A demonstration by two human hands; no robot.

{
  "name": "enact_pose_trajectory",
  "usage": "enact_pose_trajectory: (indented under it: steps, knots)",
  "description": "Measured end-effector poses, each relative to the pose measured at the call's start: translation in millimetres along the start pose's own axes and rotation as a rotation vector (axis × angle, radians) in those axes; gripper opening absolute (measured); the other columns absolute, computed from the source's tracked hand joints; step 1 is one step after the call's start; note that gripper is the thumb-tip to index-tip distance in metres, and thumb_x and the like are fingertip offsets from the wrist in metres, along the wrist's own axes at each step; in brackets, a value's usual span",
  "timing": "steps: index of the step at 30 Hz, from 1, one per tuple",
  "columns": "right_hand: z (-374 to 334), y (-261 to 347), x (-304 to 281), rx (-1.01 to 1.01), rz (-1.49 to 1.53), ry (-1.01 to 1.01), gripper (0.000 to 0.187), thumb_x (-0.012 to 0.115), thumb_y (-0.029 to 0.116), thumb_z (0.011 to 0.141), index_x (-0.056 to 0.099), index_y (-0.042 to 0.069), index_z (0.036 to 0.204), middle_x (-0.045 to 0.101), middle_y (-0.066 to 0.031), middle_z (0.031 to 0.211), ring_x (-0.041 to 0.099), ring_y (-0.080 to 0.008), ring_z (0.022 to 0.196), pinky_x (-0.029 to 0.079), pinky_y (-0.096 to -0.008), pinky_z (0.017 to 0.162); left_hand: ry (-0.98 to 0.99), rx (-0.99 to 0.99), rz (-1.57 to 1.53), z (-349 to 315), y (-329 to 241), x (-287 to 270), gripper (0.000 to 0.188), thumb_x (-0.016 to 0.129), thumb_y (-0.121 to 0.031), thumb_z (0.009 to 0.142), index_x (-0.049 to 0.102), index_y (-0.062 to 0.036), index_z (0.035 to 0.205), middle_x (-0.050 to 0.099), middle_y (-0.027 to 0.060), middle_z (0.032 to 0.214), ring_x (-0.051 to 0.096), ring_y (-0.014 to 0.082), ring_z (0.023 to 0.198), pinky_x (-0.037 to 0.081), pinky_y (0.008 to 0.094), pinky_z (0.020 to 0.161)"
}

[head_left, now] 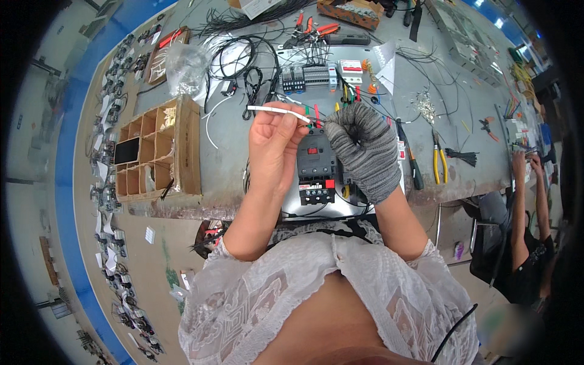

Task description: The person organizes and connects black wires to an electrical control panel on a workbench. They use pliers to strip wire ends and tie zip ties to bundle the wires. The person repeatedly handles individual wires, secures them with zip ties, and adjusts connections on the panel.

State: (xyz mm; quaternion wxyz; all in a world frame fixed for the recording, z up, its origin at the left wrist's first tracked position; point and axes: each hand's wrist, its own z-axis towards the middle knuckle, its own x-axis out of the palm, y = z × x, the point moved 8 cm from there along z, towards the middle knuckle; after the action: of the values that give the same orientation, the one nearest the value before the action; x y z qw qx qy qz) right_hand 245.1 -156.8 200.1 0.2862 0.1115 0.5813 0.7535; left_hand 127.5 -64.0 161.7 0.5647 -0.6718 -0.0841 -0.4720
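Observation:
My left hand (pixel 272 152), bare, pinches a short white sleeve tube (pixel 267 109) between thumb and fingers. The tube sticks out to the left and its right end slants down toward my other hand. In a grey knitted glove, my right hand (pixel 368 155) is closed on a thin dark wire (pixel 317 120) that runs to the tube's right end; whether it enters the tube is too small to tell. Below and between the hands stands a black contactor (pixel 316 159) with a red button, and a relay block (pixel 317 191) at its near end.
Beyond the hands are grey terminal blocks (pixel 316 76) and a white circuit breaker (pixel 351 69). A divided cardboard box (pixel 190 146) stands left. Right lie a screwdriver (pixel 416 173), yellow-handled pliers (pixel 443 164) and loose metal bits (pixel 424 106). Another person's hands (pixel 527 159) work at far right.

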Motion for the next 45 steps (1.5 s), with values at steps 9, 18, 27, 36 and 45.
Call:
enact_pose_trajectory:
  steps: [9,18,27,36,45]
  knots:
    - [-5.3,2.1,-6.3,0.051,0.028,-0.009,0.010,0.065,0.005,0.081,0.058,0.002,0.086,0.061,-0.0031,0.071,0.056,-0.0063,0.062,0.047,-0.0217,0.057,-0.008,0.059,0.056,-6.6,-5.3,8.4,0.013,0.060,-0.007,0.087,0.054,-0.0037,0.098,0.062,0.0095,0.095,0.064,0.0171,0.088,0.056,0.0227,0.072]
    - [-5.3,20.0,-0.5,-0.041,-0.032,0.006,0.008,0.065,0.006,0.081,0.059,0.003,0.085,0.059,-0.0022,0.070,0.056,-0.0062,0.061,0.047,-0.0218,0.057,-0.039,0.056,0.061,-8.6,-9.3,-1.9,0.017,0.061,-0.007,0.086,0.054,-0.0030,0.101,0.063,0.0096,0.094,0.064,0.0166,0.086,0.055,0.0239,0.071]
    - [-11.0,-2.9,-21.1,0.049,-0.062,-0.014,0.007,0.064,0.001,0.082,0.062,0.002,0.088,0.058,0.0017,0.074,0.052,-0.0041,0.065,0.043,-0.0195,0.061,-0.340,0.127,1.239,-1.2,-39.8,-190.9,0.013,0.060,-0.009,0.084,0.061,-0.0032,0.096,0.062,0.0081,0.088,0.061,0.0180,0.078,0.048,0.0307,0.066]
    - [1.6,-16.6,-19.5,0.032,-0.121,-0.033,0.008,0.064,-0.001,0.081,0.061,0.002,0.088,0.057,0.0024,0.078,0.049,-0.0046,0.070,0.042,-0.0197,0.066,-0.576,0.168,2.002,38.1,-81.9,-242.6,0.018,0.056,-0.013,0.085,0.054,0.0025,0.095,0.059,0.0220,0.093,0.061,0.0401,0.085,0.049,0.0479,0.072]
    - [9.5,-40.6,-14.5,0.080,-0.119,-0.024,0.011,0.063,-0.004,0.081,0.059,0.002,0.088,0.060,-0.0005,0.083,0.053,-0.0073,0.076,0.044,-0.0220,0.071,-0.739,-0.227,1.967,48.4,-82.1,-283.0,0.024,0.045,-0.013,0.086,0.053,0.0076,0.095,0.063,0.0280,0.089,0.063,0.0418,0.085,0.051,0.0471,0.075]
